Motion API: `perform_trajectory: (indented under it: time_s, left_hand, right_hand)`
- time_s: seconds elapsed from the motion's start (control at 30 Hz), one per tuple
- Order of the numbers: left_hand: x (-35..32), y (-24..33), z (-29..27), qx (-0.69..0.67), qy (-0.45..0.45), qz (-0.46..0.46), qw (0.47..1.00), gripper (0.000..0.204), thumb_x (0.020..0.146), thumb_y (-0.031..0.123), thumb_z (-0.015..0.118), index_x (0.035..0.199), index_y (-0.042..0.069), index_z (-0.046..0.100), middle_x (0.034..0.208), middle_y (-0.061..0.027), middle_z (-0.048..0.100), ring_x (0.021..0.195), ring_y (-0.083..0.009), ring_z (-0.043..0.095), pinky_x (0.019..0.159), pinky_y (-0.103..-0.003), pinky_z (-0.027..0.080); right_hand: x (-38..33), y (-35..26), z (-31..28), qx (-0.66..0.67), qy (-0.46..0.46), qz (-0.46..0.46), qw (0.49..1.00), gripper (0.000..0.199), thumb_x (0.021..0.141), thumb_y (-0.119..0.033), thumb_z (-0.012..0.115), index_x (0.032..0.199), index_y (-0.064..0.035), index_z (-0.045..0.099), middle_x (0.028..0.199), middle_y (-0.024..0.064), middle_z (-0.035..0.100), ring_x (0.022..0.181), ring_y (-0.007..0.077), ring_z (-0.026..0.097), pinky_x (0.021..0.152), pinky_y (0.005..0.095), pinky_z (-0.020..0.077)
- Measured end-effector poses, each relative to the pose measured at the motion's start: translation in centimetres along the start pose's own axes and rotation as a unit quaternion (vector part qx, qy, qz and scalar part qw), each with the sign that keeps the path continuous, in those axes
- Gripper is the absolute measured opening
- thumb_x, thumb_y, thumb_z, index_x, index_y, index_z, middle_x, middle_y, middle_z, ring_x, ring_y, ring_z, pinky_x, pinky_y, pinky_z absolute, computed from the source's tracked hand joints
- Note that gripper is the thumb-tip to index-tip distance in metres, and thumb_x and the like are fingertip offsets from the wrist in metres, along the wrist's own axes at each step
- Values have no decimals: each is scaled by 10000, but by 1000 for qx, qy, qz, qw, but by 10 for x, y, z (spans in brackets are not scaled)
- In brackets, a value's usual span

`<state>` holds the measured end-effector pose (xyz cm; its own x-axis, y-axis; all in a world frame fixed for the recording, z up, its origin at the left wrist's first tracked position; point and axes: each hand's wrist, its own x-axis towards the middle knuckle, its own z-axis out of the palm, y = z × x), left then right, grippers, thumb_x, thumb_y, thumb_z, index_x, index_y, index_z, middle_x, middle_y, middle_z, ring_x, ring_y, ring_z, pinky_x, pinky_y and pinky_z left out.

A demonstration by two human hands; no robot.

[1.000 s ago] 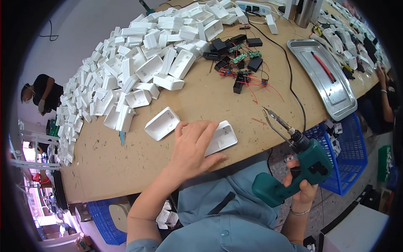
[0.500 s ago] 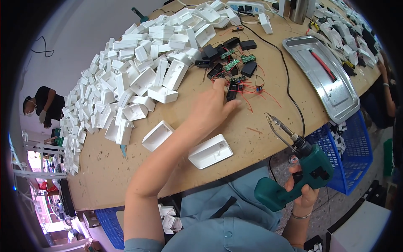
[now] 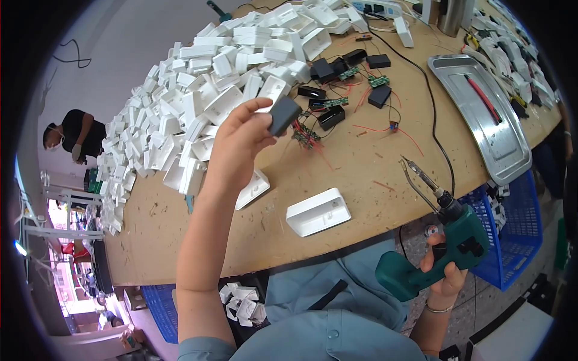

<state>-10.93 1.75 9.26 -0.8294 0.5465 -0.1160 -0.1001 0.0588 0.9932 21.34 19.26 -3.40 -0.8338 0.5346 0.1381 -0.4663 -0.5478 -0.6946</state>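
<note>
Black box up in the left hand, pinched between thumb and fingers over the counter, just beside the heap of white cases! The left forearm climbs steeply from the lower edge, hand angled to the right. Small green boards with red wires show next to the box; joined to it or not, we can't tell. Lower right, the right hand wraps the handle of a green soldering gun, tip pointing up and leftward, any lettering on its casing too small to read. One open white case sits near the counter's edge, another one partly behind the left forearm.
</note>
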Motion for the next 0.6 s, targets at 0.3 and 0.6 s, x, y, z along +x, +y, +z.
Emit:
perform_trajectory:
  time_s: [0.3,0.6]
  left_hand:
    - [7,27,3,-164,-161,85,970,435,862,101,535,1250,-37,396,1015,-123,588,863,-190,605,765,-289,481]
    - [-27,-23,-30,-189,-115,-64,973,404,882,89,490,1268,2,413,1016,-101,590,825,-183,613,713,-276,468]
  right_hand:
    - [-5,0,10,-2,-6,-7,1000,653,822,-215,630,1309,58,292,1190,261,472,723,219,587,602,316,511]
    - [-10,-3,8,-14,11,0,1000,660,818,-223,638,1309,57,299,1181,244,485,707,201,576,580,298,490]
